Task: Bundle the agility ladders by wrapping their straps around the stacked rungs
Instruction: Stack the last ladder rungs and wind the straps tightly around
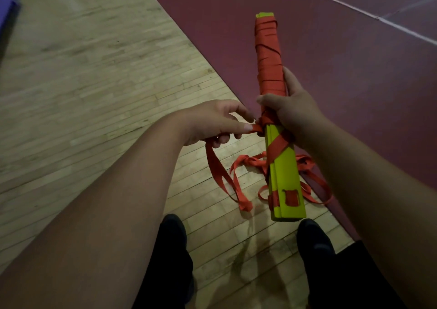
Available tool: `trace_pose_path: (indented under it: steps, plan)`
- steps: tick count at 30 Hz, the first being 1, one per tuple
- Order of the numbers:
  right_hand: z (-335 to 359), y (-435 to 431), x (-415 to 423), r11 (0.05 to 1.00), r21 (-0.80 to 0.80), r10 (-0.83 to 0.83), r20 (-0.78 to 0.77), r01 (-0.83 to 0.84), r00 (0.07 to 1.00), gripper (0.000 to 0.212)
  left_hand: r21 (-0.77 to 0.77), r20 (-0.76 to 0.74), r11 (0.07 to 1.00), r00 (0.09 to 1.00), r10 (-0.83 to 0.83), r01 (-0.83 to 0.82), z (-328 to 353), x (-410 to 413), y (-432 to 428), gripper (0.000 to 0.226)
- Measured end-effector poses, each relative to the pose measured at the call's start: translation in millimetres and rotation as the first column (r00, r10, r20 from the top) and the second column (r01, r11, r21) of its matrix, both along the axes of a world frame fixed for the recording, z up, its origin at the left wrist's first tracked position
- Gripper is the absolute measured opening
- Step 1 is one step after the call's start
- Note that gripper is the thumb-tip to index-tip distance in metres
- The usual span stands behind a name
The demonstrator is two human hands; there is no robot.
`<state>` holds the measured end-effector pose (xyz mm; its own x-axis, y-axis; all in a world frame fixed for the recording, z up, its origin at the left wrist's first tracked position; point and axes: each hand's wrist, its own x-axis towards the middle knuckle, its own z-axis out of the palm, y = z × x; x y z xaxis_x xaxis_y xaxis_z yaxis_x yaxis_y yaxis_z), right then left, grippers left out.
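The wrapping is about half done: the stack of yellow rungs [286, 178] is held up over the wooden floor [94, 84], its near end toward the person's shoes [173, 228], and the red strap [269, 55] already covers the far half in tight turns, with one diagonal pass crossing the bare near half. The right hand [290, 114] grips the stack at its middle, fingers [267, 99] curled round it just where the wound part ends. The left hand [212, 124] pinches the strap between thumb and fingers [243, 127] right beside the stack, so the step in hand looks like pulling a turn snug. The next move probably calls for carrying that strap round the rungs again, keeping it taut and flat while the right hand keeps the stack from twisting or fanning apart. Loose loops [220, 174] hang down on both sides, tangled together, and which length leads to the pinched part is hard to follow. The underside of the stack, the right fingertips and how many rungs are stacked cannot be seen.
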<state>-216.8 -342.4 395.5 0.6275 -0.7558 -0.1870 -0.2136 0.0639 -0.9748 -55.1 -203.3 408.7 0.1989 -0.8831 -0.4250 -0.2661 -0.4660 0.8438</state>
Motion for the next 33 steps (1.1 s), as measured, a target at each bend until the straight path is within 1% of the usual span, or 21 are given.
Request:
trace_pose_path:
  steps: [3,8,13,16,20,21,22,24,25,26,28,30,31,33]
  plan:
    - [0.5,1.3,0.6,1.000,-0.005,0.004,-0.001,-0.004,1.000,0.093,-0.008,0.065,1.000,0.998,-0.009,0.010,1.0,1.7,2.1,0.030]
    - [1.1,3.4,1.9,1.000,0.001,0.019,-0.001,-0.019,1.000,0.094,-0.008,0.170,1.000,0.985,-0.011,0.013,-0.7,1.5,1.2,0.028]
    - [0.5,5.2,2.8,0.999,-0.033,0.019,-0.020,-0.019,1.000,0.094,0.015,0.183,1.000,0.983,-0.012,0.010,-4.2,-1.8,-1.6,0.026]
    - [-0.2,4.4,2.6,0.999,-0.051,0.012,-0.026,-0.013,1.000,0.095,0.007,0.165,1.000,0.986,-0.007,0.006,-3.4,-1.8,-2.1,0.027]
    - [-1.4,3.1,2.4,1.000,-0.023,-0.020,-0.040,0.019,0.999,0.100,0.015,0.177,1.000,0.984,0.002,-0.005,-1.8,-0.2,-1.5,0.023]
    - [-1.5,3.2,2.6,0.999,0.008,-0.031,-0.042,0.031,0.999,0.097,0.027,0.166,1.000,0.986,-0.002,-0.003,-1.5,-0.4,-1.5,0.023]
    - [-1.7,3.6,3.4,0.999,0.033,-0.037,-0.040,0.038,0.999,0.087,0.040,0.150,0.999,0.989,-0.007,0.001,-1.1,-1.2,-1.8,0.024]
    - [-3.4,3.3,4.8,0.997,0.058,-0.052,-0.021,0.053,0.998,0.060,0.069,0.126,0.998,0.992,-0.016,0.007,1.8,-5.2,-3.4,0.030]
    - [-4.2,3.6,5.2,0.995,0.081,-0.065,-0.003,0.065,0.998,0.053,0.086,0.122,0.996,0.992,-0.021,0.010,4.1,-8.3,-4.5,0.033]
    - [-4.9,4.1,5.3,0.991,0.106,-0.081,0.017,0.079,0.997,0.051,0.107,0.132,0.994,0.991,-0.032,0.018,6.2,-11.4,-6.0,0.036]
    - [-6.1,4.4,5.0,0.983,0.158,-0.104,0.064,0.093,0.993,0.055,0.155,0.185,0.987,0.980,-0.077,0.048,7.4,-18.1,-9.3,0.048]
    - [-6.6,4.8,5.4,0.971,0.222,-0.116,0.111,0.089,0.987,0.061,0.191,0.294,0.979,0.947,-0.130,0.075,6.6,-26.4,-12.1,0.061]
    - [-7.1,5.0,6.2,0.964,0.251,-0.120,0.128,0.085,0.984,0.065,0.193,0.353,0.977,0.923,-0.153,0.089,6.7,-31.2,-13.7,0.059]
    - [-7.6,4.8,7.8,0.958,0.275,-0.130,0.146,0.086,0.981,0.072,0.185,0.442,0.976,0.877,-0.188,0.116,7.4,-38.7,-16.6,0.039]
